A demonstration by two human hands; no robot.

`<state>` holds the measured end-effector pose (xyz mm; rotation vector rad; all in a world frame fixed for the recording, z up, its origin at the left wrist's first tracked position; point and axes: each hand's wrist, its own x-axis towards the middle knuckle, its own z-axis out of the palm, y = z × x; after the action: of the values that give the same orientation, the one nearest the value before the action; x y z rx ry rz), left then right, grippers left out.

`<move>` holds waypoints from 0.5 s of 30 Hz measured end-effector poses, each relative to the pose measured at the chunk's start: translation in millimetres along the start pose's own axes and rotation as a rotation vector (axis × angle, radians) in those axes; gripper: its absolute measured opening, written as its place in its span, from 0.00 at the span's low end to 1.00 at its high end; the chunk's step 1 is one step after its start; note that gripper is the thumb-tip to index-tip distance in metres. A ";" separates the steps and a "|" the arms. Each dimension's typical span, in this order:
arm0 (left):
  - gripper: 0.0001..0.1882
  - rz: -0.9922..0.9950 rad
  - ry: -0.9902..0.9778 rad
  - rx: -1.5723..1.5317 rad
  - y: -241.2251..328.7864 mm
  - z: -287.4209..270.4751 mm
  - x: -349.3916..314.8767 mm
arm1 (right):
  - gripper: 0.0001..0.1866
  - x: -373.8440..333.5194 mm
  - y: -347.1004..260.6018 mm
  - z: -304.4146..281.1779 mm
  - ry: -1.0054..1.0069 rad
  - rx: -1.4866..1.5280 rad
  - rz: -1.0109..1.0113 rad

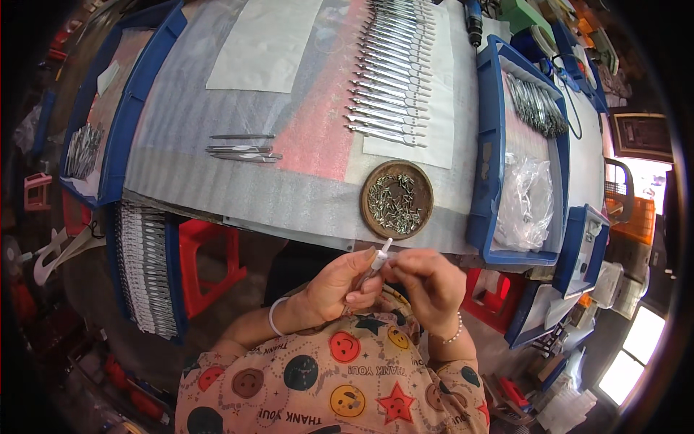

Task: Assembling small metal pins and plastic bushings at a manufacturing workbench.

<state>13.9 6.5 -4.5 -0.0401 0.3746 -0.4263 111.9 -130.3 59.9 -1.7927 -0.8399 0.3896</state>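
Note:
My left hand point(345, 281) is closed around a slender silver metal piece point(379, 259) whose narrow pale tip points up and away from me, just short of the bowl. Close against its right side, my right hand point(431, 283) has thumb and fingers pinched together. Whatever lies between those fingertips is too small to make out. Beyond my hands, a round brown bowl point(366, 210) holds many small shiny metal pins or screws. Behind it runs a long row of slender silver metal pieces point(390, 94), laid side by side on white paper.
Several thin dark metal pieces point(244, 148) lie left on the table point(303, 189). Blue trays stand at the left point(137, 108) and right point(486, 173), the right one holding metal pieces and a clear plastic bag point(524, 206). Red stools point(210, 253) flank me; a dark power tool point(473, 22) sits far back.

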 end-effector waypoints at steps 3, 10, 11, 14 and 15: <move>0.17 0.055 -0.043 0.053 -2.0 3.0 0.4 | 0.09 -2.8 -1.3 6.3 0.012 -0.069 -0.151; 0.16 0.117 0.025 0.188 -4.2 14.4 -5.1 | 0.10 -7.6 1.9 13.7 0.087 -0.096 -0.163; 0.16 0.119 0.026 0.187 -4.8 14.0 -5.5 | 0.12 -7.7 2.7 14.4 0.100 -0.118 -0.167; 0.14 0.133 0.015 0.234 -6.6 11.7 -6.2 | 0.14 -9.9 3.5 17.2 0.117 -0.135 -0.154; 0.14 0.145 -0.004 0.248 -6.8 11.0 -6.4 | 0.14 -11.0 3.2 18.2 0.122 -0.130 -0.138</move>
<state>9.8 2.5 8.7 0.2265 0.3158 -0.3269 94.1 -126.2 48.7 -1.8455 -0.9137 0.1377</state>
